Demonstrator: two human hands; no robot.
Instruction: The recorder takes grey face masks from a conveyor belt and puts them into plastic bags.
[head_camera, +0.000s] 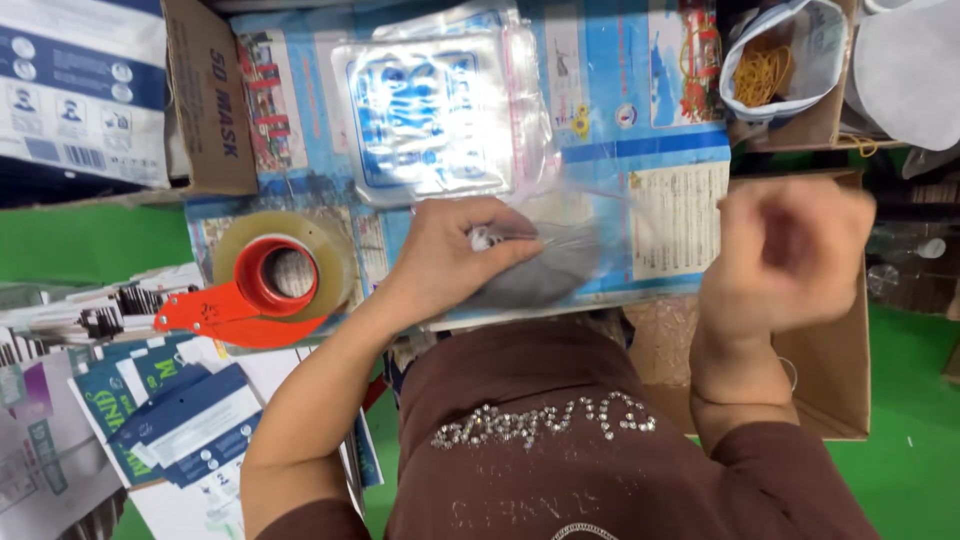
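Observation:
My left hand (455, 250) rests on a clear plastic bag (555, 262) with something grey inside, pinching its left end against the blue printed sheet (610, 110) that covers the work surface. Raised off to the right over a cardboard box (840, 360), my right hand (790, 250) is blurred, fingers curled into a loose fist; I cannot make out anything in it. Just beyond my left hand lies a stack of clear zip bags with blue print (435, 110).
A roll of clear tape in a red dispenser (270, 280) sits to the left. Flat blue and white cartons (170, 420) are piled at lower left. A large carton (90, 90) stands at top left. A bag of yellow rubber bands (765, 70) sits at top right.

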